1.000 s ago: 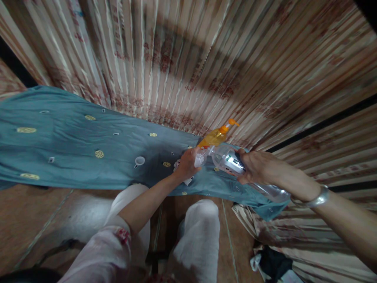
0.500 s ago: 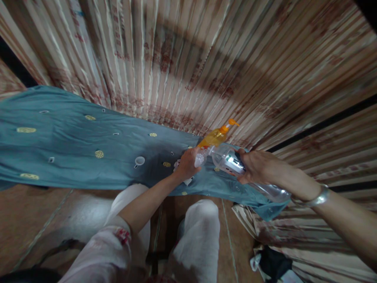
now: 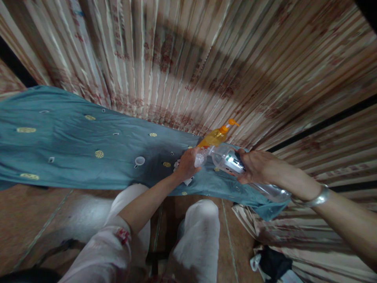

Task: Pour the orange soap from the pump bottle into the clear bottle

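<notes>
My right hand [image 3: 255, 167] is wrapped round a large clear plastic bottle [image 3: 225, 159]. It is tipped toward the left, its neck pointing at a small clear plastic cup [image 3: 200, 158]. Closed round that cup is my left hand [image 3: 188, 163]. The bottle's mouth is at the cup's rim; whether they touch I cannot tell. Just behind the cup, a yellow pump bottle [image 3: 214, 137] with an orange pump head stands on the cloth, partly hidden. Something white and crumpled [image 3: 188, 181] shows beneath my left hand.
A teal patterned cloth [image 3: 73, 149] covers the long narrow surface. On it, left of my hands, lies a small whitish round piece [image 3: 140, 160]. A pleated curtain [image 3: 176, 59] hangs close behind and to the right. Dark and white items [image 3: 275, 263] are on the floor at lower right.
</notes>
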{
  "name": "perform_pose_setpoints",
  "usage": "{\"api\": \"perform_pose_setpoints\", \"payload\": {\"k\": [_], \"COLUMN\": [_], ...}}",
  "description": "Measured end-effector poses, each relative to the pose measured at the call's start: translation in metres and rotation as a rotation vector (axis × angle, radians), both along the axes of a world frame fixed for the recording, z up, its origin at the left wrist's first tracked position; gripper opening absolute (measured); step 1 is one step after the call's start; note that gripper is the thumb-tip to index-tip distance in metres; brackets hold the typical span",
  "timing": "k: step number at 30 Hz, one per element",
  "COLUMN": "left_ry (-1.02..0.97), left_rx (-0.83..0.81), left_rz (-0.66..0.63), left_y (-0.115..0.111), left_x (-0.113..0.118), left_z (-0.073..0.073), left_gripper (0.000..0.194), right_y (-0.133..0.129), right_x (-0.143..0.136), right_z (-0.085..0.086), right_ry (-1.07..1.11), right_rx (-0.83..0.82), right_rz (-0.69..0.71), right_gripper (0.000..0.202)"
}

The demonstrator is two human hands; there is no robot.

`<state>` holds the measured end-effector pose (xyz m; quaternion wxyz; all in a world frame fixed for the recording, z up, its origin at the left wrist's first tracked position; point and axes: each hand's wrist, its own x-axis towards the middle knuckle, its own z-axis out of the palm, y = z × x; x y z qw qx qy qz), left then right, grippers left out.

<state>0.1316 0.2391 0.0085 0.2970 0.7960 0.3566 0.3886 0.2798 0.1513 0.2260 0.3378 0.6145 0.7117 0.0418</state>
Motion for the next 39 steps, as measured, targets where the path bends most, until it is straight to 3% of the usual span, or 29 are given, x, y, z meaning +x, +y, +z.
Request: {"api": "perform_pose_setpoints", "payload": {"k": [20, 26, 34, 39], "left_ry": [-0.008, 0.02, 0.036, 0.009], "left_rx": [0.023, 0.006, -0.001, 0.001], "left_rz": [0.018, 0.008, 0.009, 0.003], "left_y": [0.001, 0.0, 0.0, -0.001], "left_x": [0.001, 0.0, 0.0, -0.001], "left_z": [-0.002, 0.0, 0.002, 0.003], "left_gripper": [0.072, 0.072, 0.071, 0.07], "right_y": [-0.001, -0.004, 0.001, -0.002], "right_x": [-0.009, -0.016, -0.006, -0.011], "right_z": [0.006, 0.012, 0.004, 0.008], "right_ry": [-0.017, 0.007, -0.009, -0.009], "right_rx": [-0.03, -0.023, -0.032, -0.025], "right_rz": [-0.03, 0.024, -0.035, -0.017], "right_gripper": [0.046, 0.04, 0.048, 0.048]}}
